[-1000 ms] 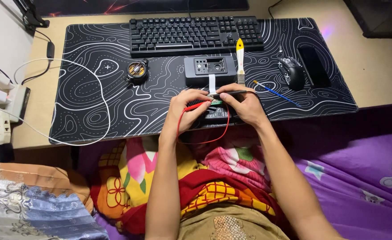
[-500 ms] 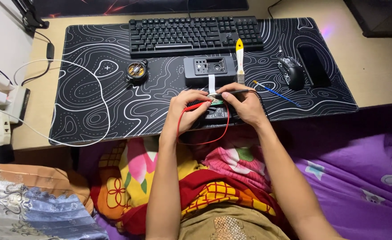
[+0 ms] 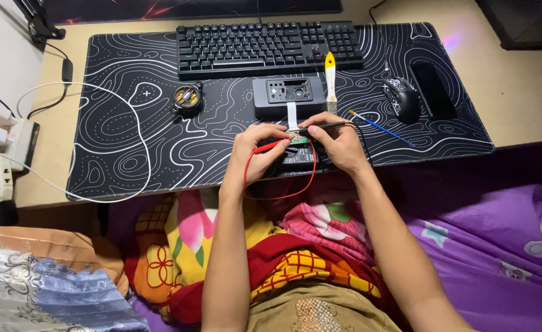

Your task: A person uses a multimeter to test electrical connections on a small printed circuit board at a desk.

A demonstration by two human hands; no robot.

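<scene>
Below the keyboard (image 3: 270, 42), left hand (image 3: 254, 154) pinches a red probe (image 3: 265, 147) and right hand (image 3: 338, 142) a black probe (image 3: 326, 125), tips meeting on the board (image 3: 299, 140), apparently for testing.

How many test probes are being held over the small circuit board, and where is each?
2. The red probe is in the left hand; the black probe is in the right hand, both tips at the circuit board.

Keyboard (image 3: 270, 48) behind open device (image 3: 288, 94)
</scene>
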